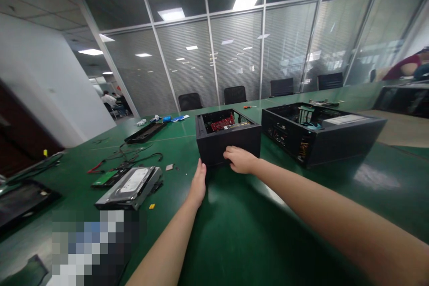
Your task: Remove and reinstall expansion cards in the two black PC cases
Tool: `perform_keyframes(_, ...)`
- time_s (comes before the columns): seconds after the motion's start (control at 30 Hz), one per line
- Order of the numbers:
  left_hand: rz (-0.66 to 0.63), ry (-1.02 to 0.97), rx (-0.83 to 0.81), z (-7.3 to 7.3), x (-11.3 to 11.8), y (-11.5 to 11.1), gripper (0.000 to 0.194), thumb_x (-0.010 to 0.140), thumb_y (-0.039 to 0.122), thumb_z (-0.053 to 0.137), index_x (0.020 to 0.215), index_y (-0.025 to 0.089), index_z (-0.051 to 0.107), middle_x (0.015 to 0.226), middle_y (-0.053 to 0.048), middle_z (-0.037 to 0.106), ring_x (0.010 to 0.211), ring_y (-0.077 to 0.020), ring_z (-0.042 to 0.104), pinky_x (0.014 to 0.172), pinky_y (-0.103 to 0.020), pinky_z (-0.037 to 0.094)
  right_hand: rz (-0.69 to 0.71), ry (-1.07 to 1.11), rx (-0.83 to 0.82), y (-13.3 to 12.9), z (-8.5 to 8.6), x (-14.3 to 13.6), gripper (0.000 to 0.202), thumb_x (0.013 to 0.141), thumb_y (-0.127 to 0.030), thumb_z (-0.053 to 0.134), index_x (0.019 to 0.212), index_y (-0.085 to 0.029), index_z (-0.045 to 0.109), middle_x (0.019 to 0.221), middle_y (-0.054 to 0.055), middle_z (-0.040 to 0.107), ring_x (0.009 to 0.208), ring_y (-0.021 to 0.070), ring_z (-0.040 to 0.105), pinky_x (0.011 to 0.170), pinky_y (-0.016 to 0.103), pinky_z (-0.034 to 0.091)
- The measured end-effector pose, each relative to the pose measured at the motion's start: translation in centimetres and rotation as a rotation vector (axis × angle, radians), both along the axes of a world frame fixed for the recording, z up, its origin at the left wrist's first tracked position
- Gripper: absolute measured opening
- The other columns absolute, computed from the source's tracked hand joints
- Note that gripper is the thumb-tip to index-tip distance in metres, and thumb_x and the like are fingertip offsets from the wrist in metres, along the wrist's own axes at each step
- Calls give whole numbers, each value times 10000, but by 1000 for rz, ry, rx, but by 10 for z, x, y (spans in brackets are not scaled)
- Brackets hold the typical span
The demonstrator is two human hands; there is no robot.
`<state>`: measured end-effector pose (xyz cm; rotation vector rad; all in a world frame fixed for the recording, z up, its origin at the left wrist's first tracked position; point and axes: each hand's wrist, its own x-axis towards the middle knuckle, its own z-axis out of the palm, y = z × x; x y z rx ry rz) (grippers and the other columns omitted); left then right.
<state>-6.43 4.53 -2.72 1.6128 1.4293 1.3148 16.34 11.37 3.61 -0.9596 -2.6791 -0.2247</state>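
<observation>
A black computer case (231, 145) with an open top stands on the green table in front of me. A red circuit board (221, 122) shows inside it. My left hand (198, 184) has its fingers stretched out, their tips at the case's near left corner. Against the lower part of the near panel is my right hand (240, 160), fingers curled in. Whatever they may hold is hidden.
A second, larger open case (342, 136) sits to the right. On the left lie a hard drive (134, 183), tangled cables (134, 156) and a black tray-like part (145, 133). A screwdriver (248, 107) rests behind the case. A person (407, 66) is at far right.
</observation>
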Motion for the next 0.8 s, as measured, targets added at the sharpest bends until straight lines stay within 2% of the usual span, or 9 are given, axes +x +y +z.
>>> perform_keyframes(0.1,-3,89,5,1,5,-4,797,935,640,422,1583,205,261,1665,-92,210,1556,-253,175,1298,-452,120,-140,-17,-57,9,3,-12,544,776,-172,596,1314,-143,524,1336,160,516,1217,276,508,1021,397,432)
perform_keyframes(0.2,-68,214,60,3,11,-11,839,859,550,625,1564,213,320,1653,-83,263,1548,-247,214,1303,-415,119,-252,-57,-96,17,7,-25,663,759,-192,622,1391,-74,462,1381,236,486,1255,333,512,1040,447,424)
perform_keyframes(0.27,-96,304,105,3,13,-12,752,886,516,593,1541,222,370,1638,-73,308,1536,-225,256,1300,-402,150,-312,-87,-130,19,10,-28,682,759,-258,644,1384,-46,471,1358,276,499,1232,368,540,1017,477,439)
perform_keyframes(0.37,-80,349,129,3,10,-9,591,943,490,476,1464,213,495,1571,-79,436,1486,-214,366,1282,-413,225,-330,-144,-144,13,20,-14,677,750,-321,669,1366,-93,505,1308,244,559,1214,374,563,1071,533,379)
perform_keyframes(0.47,-31,308,119,3,6,-4,526,972,468,377,1344,180,612,1444,-100,579,1387,-221,495,1250,-430,301,-338,-166,-99,-3,40,24,613,782,-322,636,1351,-130,506,1279,200,591,1218,351,559,1120,550,298)
perform_keyframes(0.53,-15,296,120,3,6,-1,528,971,463,366,1310,157,632,1397,-114,613,1339,-234,535,1228,-447,333,-365,-136,-29,-17,57,58,526,840,-344,574,1318,-134,513,1245,190,604,1188,334,567,1071,510,347)
perform_keyframes(0.67,-42,317,124,5,9,-1,477,943,438,428,1260,172,666,1352,-102,645,1292,-249,565,1205,-460,360,-415,34,244,-50,84,131,436,912,-409,501,1255,-145,544,1223,175,608,1154,308,553,989,428,391)
perform_keyframes(0.73,-51,335,119,6,10,-2,444,930,434,462,1230,195,684,1324,-91,664,1260,-251,586,1180,-456,392,-473,126,349,-61,87,169,454,918,-439,497,1260,-143,540,1243,181,595,1164,311,533,976,419,391)
perform_keyframes(0.8,-51,350,112,7,11,-3,398,896,425,528,1175,204,706,1269,-89,691,1203,-257,617,1133,-452,441,-611,165,388,-64,81,207,517,908,-515,500,1256,-135,547,1205,192,608,1145,329,534,953,435,393)
